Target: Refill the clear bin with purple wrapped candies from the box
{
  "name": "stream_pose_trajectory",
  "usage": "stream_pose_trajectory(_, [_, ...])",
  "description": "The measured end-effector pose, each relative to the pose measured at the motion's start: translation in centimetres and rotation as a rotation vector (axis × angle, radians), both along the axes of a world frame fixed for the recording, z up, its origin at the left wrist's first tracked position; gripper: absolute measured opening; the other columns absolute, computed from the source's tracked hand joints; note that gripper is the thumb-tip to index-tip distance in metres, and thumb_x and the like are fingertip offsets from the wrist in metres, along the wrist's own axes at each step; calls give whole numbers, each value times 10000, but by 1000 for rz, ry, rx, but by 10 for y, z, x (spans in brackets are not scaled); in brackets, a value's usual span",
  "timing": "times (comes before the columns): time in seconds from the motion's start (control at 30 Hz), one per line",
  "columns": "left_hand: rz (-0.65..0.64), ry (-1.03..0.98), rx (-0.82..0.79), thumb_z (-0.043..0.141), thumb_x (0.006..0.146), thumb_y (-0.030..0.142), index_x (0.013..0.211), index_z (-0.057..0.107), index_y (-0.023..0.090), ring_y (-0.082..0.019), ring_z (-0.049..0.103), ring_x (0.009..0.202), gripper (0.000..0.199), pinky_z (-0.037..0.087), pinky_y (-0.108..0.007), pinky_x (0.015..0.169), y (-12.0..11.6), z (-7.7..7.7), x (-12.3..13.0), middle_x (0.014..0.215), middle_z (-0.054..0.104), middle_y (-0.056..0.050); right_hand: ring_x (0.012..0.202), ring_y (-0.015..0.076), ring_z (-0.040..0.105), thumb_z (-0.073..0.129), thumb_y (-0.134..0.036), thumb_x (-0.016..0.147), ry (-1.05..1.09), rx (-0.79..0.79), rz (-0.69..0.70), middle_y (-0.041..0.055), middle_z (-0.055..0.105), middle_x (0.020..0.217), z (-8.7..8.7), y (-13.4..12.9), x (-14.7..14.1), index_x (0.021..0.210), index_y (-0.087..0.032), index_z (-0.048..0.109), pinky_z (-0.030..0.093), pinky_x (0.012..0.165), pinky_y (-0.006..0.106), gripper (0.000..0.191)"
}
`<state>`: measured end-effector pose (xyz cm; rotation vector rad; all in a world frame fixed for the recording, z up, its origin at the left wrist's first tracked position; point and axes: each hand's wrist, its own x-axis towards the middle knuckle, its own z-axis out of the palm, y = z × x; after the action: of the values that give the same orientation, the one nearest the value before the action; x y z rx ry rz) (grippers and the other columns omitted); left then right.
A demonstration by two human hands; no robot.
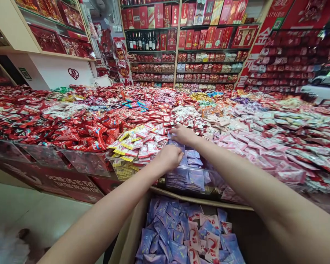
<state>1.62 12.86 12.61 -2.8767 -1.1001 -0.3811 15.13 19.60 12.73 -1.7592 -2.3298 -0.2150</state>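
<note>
My left hand (170, 157) is closed, its fingers curled over the purple packets (194, 161) in a clear plastic bin (181, 172). What its fingers grip, if anything, is hidden. Farther back in the same bin, my right hand (183, 135) bends its fingers down onto a purple packet (172, 138). Below both arms stands an open cardboard box (132, 229). Loose purple packets (178, 251) lie in it, mixed with several pale pink-and-red packets (212, 245).
Left of the purple bin are yellow-and-white packets (128, 143) and red packets (96, 134); pink packets (253, 150) lie to the right. Shelves (178, 44) of red boxes and bottles stand at the back. A tiled floor (52, 212) shows at lower left.
</note>
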Motion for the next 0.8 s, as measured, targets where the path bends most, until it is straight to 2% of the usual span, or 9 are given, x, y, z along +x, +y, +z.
stream_pose_trajectory(0.13, [1, -13, 12, 378, 816, 247, 698, 625, 149, -191, 564, 707, 291, 410, -278, 664, 0, -1, -1, 700, 625, -72, 916, 211, 527, 492, -354, 773, -65, -20, -16, 98, 579, 934, -4, 4, -3, 1041, -226, 589, 387, 731, 256, 312])
stream_pose_trajectory(0.33, [-3, -23, 18, 381, 813, 235, 690, 623, 149, -192, 566, 717, 285, 409, -277, 665, -2, 1, -3, 700, 626, -73, 906, 196, 524, 460, -305, 797, -78, -34, 69, 91, 625, 883, -6, 4, 2, 985, -201, 634, 366, 766, 248, 276])
stream_pose_trajectory(0.4, [-4, -28, 20, 377, 817, 240, 699, 621, 148, -192, 564, 731, 286, 407, -276, 677, -2, 0, -4, 713, 625, -74, 908, 189, 523, 478, -317, 785, -24, -16, 79, 82, 627, 906, -7, 3, 2, 994, -201, 632, 361, 792, 248, 283])
stream_pose_trajectory(0.47, [-5, -34, 24, 370, 823, 248, 704, 620, 150, -189, 562, 734, 294, 405, -275, 683, -1, -2, -4, 718, 623, -74, 927, 189, 520, 482, -332, 779, 70, 30, 7, 84, 620, 944, -6, 1, 3, 994, -190, 628, 365, 802, 249, 296])
stream_pose_trajectory(0.57, [-10, -38, 23, 369, 824, 254, 707, 621, 158, -178, 557, 717, 293, 401, -264, 677, 1, -4, -4, 710, 618, -65, 904, 209, 546, 450, -321, 788, 171, 27, -225, 117, 623, 940, -1, -5, 8, 956, -137, 628, 401, 748, 260, 306])
stream_pose_trajectory(0.67, [-16, -38, 12, 374, 822, 245, 700, 620, 159, -167, 552, 705, 287, 395, -251, 668, 1, -4, -3, 704, 616, -57, 823, 238, 587, 480, -252, 759, 80, -160, -378, 158, 641, 864, 9, -14, 19, 871, -81, 644, 432, 663, 274, 262])
stream_pose_trajectory(0.8, [-9, -27, -5, 369, 823, 238, 683, 619, 152, -163, 548, 679, 299, 386, -248, 643, -1, 0, -2, 695, 614, -58, 736, 252, 612, 583, -142, 661, -123, -519, -442, 160, 649, 703, 15, -28, 30, 771, -60, 664, 458, 621, 285, 159])
